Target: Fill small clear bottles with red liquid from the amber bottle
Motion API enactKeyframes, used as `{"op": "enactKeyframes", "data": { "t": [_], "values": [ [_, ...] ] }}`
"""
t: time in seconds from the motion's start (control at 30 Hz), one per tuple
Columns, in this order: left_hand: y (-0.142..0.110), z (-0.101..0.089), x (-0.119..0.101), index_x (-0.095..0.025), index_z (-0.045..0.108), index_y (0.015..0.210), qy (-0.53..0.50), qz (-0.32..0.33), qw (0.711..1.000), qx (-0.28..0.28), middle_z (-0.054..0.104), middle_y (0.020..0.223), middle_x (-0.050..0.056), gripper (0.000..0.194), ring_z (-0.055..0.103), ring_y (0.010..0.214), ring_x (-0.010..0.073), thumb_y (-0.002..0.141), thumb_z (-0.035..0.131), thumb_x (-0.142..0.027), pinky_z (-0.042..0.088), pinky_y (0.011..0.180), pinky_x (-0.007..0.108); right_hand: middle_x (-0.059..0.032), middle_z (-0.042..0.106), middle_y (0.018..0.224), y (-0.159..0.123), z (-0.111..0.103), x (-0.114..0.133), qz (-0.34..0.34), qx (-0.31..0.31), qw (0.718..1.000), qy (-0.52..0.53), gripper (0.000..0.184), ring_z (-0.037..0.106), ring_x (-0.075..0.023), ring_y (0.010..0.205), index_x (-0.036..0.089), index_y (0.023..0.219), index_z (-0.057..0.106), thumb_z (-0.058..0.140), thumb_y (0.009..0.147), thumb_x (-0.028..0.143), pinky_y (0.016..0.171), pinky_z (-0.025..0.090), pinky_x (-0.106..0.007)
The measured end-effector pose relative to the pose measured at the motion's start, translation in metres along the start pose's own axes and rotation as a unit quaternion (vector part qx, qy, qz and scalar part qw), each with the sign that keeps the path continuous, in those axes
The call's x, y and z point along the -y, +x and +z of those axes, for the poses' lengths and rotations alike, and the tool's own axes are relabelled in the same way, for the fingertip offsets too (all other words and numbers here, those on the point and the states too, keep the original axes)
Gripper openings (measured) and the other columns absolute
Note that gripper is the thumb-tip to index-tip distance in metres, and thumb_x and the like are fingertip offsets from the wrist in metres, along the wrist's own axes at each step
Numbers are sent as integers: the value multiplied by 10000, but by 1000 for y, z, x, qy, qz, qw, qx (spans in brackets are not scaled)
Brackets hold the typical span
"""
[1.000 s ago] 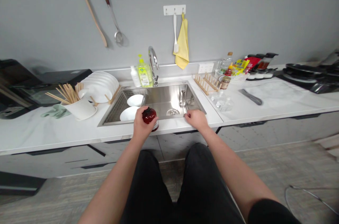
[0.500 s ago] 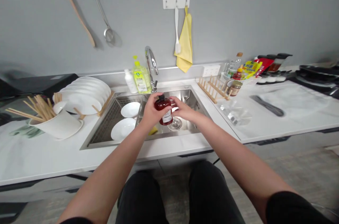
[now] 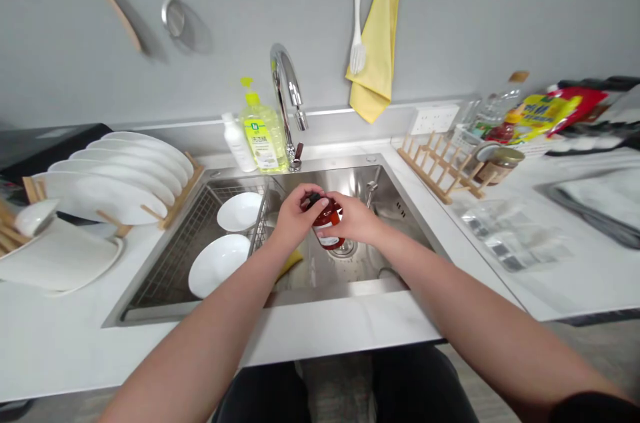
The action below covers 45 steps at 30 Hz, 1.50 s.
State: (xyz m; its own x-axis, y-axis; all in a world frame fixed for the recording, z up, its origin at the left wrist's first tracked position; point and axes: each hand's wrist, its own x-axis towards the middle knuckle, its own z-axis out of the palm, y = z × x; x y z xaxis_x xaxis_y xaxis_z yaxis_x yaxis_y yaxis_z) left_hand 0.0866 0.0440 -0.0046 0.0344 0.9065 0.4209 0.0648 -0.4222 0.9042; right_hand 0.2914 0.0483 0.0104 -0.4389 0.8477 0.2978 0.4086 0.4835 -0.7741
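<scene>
A reddish-brown bottle (image 3: 331,241) with a black cap and a pale label is held over the sink (image 3: 315,276). My left hand (image 3: 298,211) is closed at its top, with the fingers around the black cap. Wrapped round the bottle's body from the right is my right hand (image 3: 353,216). The bottle leans slightly, and the drain (image 3: 346,248) shows just behind it. Below my left wrist lies a yellow sponge (image 3: 291,261) in the basin, partly hidden. White bowls (image 3: 220,264) sit in the wire basket (image 3: 165,270) at the sink's left.
Behind the sink rise the faucet (image 3: 286,86), a yellow-green soap bottle (image 3: 263,136) and a white bottle (image 3: 239,143). White plates (image 3: 125,173) stand in a rack on the left. To the right are a wooden rack (image 3: 440,166), a jar (image 3: 500,166) and clear plastic packets (image 3: 510,236).
The view has moved closer and lower over the sink. My left hand has shifted from the bottle's side up to its cap, and my right hand has closed round the body.
</scene>
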Motion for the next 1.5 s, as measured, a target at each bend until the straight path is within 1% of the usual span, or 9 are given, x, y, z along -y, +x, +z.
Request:
{"op": "enactKeyframes", "data": {
  "t": [0.2,0.33,0.5,0.67,0.87,1.03,1.23,1.4,1.5],
  "values": [
    [1,-5,-9,-247,706,1255,-84,-28,996,10,808,1178,56,405,800,1160,256,892,874,-311,622,1101,459,-81,862,1311,-1,0,-11,-21,-3,999,48,873,834,-316,1148,240,1462,750,1090,670,383,1059,642,-442],
    [0,-10,-11,-260,708,1294,-140,-35,989,14,791,1214,54,353,793,1150,243,953,769,-324,628,1053,431,-88,853,1355,-2,-2,-13,-30,-1,997,66,877,832,-320,1172,241,1462,754,1092,667,394,1067,649,-450],
    [1,-9,-11,-246,704,1286,-98,-16,995,20,795,1207,66,481,790,1153,246,884,928,-386,622,1080,423,-104,847,1362,-2,-4,-15,-36,-5,997,62,913,829,-336,1186,234,1472,749,1098,650,424,1077,649,-473],
    [1,-11,-13,-258,704,1324,-120,-16,992,29,817,1240,74,355,798,1160,245,1007,763,-406,632,1063,439,-108,843,1369,0,-4,-19,-54,7,994,90,952,829,-328,1186,215,1511,722,1092,660,422,1099,645,-472],
    [-1,-9,-18,-232,734,1203,-86,-24,996,15,851,1129,71,512,818,1111,262,815,1012,-419,635,1088,466,-101,844,1389,-1,-4,-18,-59,4,995,77,961,826,-340,1210,234,1509,740,1105,638,408,1096,642,-461],
    [-2,-9,-22,-244,721,1354,-115,-19,991,66,869,1248,96,575,813,1190,280,887,967,-471,622,1138,512,-69,878,1267,-1,-6,-15,-43,35,994,98,830,839,-323,1124,217,1444,776,1075,688,382,1026,658,-439],
    [-1,-4,-17,-218,792,1229,-100,-36,994,8,880,1128,88,570,844,1135,292,777,1051,-448,670,1090,518,-101,847,1389,0,-2,-12,-46,18,990,133,954,822,-338,1214,214,1505,750,1103,634,385,1091,649,-456],
    [-1,-7,-19,-205,867,1205,-125,-75,989,7,895,1197,130,575,858,1136,338,742,1073,-475,675,1117,604,-85,869,1293,-1,-5,-10,-40,53,979,191,944,835,-331,1125,219,1494,756,1099,643,444,1046,677,-483],
    [-1,-7,-19,-206,870,1233,-120,-74,990,13,893,1223,134,577,853,1175,343,774,1054,-504,653,1162,617,-94,866,1304,-1,-6,-10,-39,53,979,194,936,831,-338,1157,208,1490,759,1099,648,438,1080,667,-497]
  ]
}}
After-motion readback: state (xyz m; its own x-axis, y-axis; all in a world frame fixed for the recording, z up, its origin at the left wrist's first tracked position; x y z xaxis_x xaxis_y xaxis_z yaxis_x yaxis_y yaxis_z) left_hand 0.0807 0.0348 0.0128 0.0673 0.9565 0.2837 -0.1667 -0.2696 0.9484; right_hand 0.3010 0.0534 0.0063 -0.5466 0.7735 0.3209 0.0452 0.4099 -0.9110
